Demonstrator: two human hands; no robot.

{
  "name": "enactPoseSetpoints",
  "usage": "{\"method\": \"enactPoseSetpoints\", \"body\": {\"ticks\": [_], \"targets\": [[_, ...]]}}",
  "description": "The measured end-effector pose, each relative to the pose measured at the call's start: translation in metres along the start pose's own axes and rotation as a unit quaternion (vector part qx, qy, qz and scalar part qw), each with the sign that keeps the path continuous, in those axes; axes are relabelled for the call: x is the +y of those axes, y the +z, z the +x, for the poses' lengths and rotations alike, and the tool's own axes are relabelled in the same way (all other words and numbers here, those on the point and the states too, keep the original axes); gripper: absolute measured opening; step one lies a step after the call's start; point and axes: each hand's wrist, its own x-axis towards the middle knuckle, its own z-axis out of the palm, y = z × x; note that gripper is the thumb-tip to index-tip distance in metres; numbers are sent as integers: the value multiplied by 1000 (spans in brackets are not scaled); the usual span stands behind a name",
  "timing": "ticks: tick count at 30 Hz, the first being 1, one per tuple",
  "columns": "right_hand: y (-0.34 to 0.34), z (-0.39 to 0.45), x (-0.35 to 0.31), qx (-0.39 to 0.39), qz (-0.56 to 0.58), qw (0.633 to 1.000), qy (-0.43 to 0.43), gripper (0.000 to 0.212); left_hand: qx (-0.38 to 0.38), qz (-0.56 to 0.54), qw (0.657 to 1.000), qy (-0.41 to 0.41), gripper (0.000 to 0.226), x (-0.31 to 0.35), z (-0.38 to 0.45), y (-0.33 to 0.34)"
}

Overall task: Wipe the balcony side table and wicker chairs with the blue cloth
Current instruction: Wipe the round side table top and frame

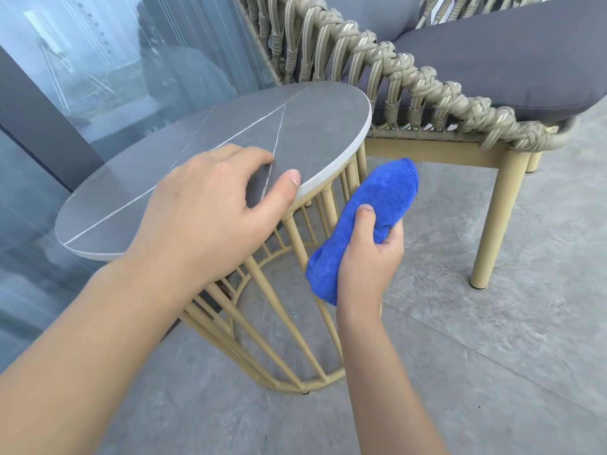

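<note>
1. Grey stone-look floor tiles [476,356] cover the balcony, and a glass wall [98,60] with a dark frame runs along the left side, just behind the side table.
2. The side table [312,126] has a round grey top with thin white veins and a pale edge, and it stands on a cage of yellow-tan metal bars [295,257] that curve down to a ring on the floor.
3. The left hand [210,205] rests on the near part of the tabletop, fingers spread and fairly flat on the surface, thumb lying along the rim; it holds nothing.
4. The right hand [371,254] is beside the table, below the level of the top, with thumb and fingers curled round the blue cloth [371,208].
5. The cloth is folded into a long pad; one end sticks up past the thumb toward the table's edge and the other hangs below the palm, in front of the table bars. I cannot tell whether it touches the bars.
6. A wicker chair [427,87] stands close behind and to the right of the table, its braided tan rim almost against the tabletop's far edge.
7. A grey seat cushion [509,60] fills the chair, and a yellow-tan chair leg [489,221] stands on the tiles to the right of the cloth.
</note>
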Motion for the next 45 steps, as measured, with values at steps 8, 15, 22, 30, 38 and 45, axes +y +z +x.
{"method": "enactPoseSetpoints", "body": {"ticks": [8, 15, 22, 30, 38, 45], "targets": [[-34, 0, 52, 21, -22, 998, 53, 16, 12, 27, 999, 17, 72, 2, -1, 0], [-59, 6, 90, 22, -58, 995, 82, 18, 36, 29, 999, 27, 74, 2, -1, 2], [-89, 11, 128, 48, -61, 984, 161, 24, 52, 29, 998, 33, 72, 0, -1, 5], [-119, 13, 159, 54, -157, 952, 257, 20, 63, 28, 997, 29, 69, -1, -2, 7], [-107, 3, 141, 52, -113, 961, 248, 17, 49, 19, 998, 19, 70, 0, -2, 6], [-62, 5, 92, 39, -70, 976, 201, 22, 21, 28, 999, 12, 73, 2, -2, 4]]}}
